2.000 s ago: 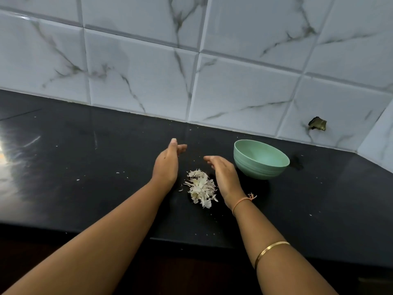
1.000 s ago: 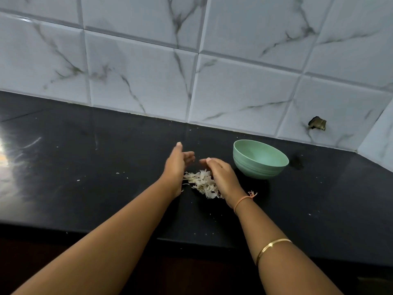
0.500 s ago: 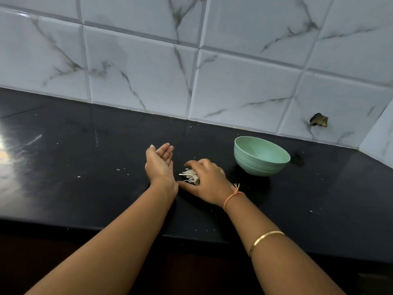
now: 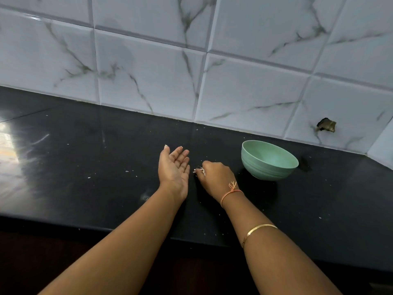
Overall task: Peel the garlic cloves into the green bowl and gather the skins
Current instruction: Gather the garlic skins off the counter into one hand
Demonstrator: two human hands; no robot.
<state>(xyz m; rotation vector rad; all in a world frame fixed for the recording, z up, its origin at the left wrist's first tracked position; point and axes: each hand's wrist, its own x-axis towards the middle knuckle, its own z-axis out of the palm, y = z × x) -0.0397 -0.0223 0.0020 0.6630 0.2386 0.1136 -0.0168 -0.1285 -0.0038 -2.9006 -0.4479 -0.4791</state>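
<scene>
Skins: garlic skins (image 4: 199, 169) are sitting bunched inside the right fist, only a few pale bits poking out at the thumb side; rest is hidden by the fingers.
Right hand: right hand (image 4: 215, 177) is curling knuckles-up over the wad, low on the counter, grip closed on the skins. Prob. pinching tight because the flakes are light & papery and would scatter if held loose.
Left hand: left hand (image 4: 174, 165) is lying palm-up just beside the right fist, fingers spread & slightly cupped, grip wide, holding nothing. Looks to be serving as a tray, so the wad can be tipped into it w/o dropping bits.
Bowl: green bowl (image 4: 269, 160) is standing upright to the right of the hands, near but not touching. Inside is showing plain green from this angle; cannot tell if cloves are lying at the bottom.
Counter: black counter (image 4: 85, 188) is carrying tiny white flecks (image 4: 127, 171) scattered left of the hands & along the front edge; these are too small to be pinched easily.
Wall: marble-look tiles (image 4: 148, 71) are backing the counter, w/ a chipped hole (image 4: 326, 125) in one tile at far right.
Step, as judged: gathering phase, near the end; main pile is in hand, stray flecks are remaining.
Risk: opening the fist too early or too high, skins drifting back onto the counter.
</scene>
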